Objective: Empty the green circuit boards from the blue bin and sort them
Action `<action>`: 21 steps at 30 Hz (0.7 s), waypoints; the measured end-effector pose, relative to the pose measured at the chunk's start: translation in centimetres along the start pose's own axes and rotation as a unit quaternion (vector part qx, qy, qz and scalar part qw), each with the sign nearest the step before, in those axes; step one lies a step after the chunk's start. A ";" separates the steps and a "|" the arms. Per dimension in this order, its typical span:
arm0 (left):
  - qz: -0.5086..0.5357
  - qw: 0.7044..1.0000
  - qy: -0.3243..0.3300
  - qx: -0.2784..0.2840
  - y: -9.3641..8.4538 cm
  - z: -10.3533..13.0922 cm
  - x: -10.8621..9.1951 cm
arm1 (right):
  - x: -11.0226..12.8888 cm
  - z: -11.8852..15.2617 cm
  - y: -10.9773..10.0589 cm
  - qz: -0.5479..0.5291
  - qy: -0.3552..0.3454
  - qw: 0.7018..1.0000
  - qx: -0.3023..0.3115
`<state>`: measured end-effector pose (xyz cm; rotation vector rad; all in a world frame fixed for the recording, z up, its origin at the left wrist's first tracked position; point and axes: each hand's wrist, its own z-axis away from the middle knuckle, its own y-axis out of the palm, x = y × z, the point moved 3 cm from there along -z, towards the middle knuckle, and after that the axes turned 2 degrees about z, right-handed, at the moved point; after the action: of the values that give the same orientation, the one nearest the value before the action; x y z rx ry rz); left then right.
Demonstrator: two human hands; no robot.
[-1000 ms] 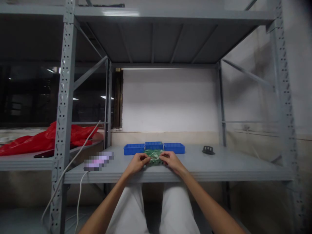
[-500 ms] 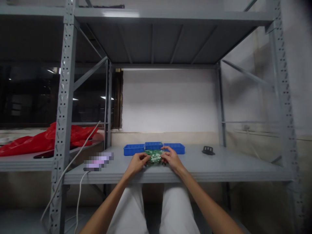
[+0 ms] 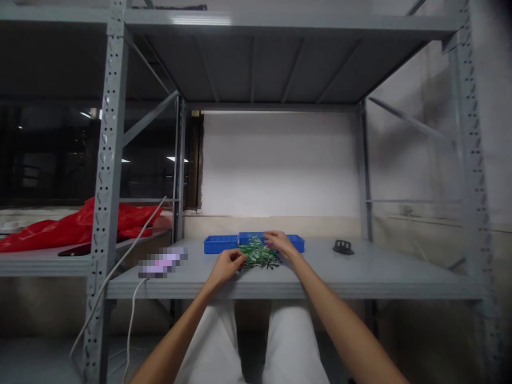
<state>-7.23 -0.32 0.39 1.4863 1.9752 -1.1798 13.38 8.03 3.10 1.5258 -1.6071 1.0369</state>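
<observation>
A loose pile of small green and dark pieces (image 3: 262, 260) lies on the grey shelf between my hands, with shiny clear-green plastic over its back part. At the left edge of the pile, my left hand (image 3: 231, 262) is closed, thumb and fingertips together on something I cannot make out. My right hand (image 3: 279, 242) is raised above the pile's right back side, near the blue trays, its fingers bent and partly spread. Behind the pile stand the left blue tray (image 3: 221, 244), the middle blue tray (image 3: 247, 238) and the right blue tray (image 3: 297, 242), side by side.
A black slotted part (image 3: 343, 247) lies on the right of the shelf. At the left are a blurred-out device (image 3: 163, 263) with a white cable (image 3: 130, 314), a metal upright (image 3: 106, 160), a dark phone (image 3: 76, 250) and red plastic sheeting (image 3: 80, 226).
My right hand has moved up and back, its fingers opening from the green plastic. More of the pile shows and the plastic has shifted back. My left hand has hardly moved.
</observation>
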 end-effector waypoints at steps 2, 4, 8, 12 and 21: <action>-0.002 1.000 0.002 0.005 0.0 0.0 0.0 | -0.8 0.9 -0.8 0.041 -0.020 0.999 0.010; -0.003 1.000 0.003 0.007 0.0 0.0 0.1 | -1.1 1.5 -1.2 0.089 -0.046 0.995 0.022; -0.003 1.000 0.000 0.014 0.1 0.1 0.1 | -0.3 0.9 -0.7 0.187 -0.112 0.976 0.030; -0.011 1.000 0.008 0.014 0.1 0.1 -0.1 | 0.4 -0.9 1.4 0.274 -0.149 0.950 0.033; -0.016 1.000 0.008 0.017 0.1 0.2 -0.5 | -1.6 -2.7 4.5 0.413 -0.102 0.904 0.041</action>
<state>-6.98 -0.77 0.54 1.4907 2.0073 -1.2238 8.94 11.08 2.49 1.0007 -2.4841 1.4146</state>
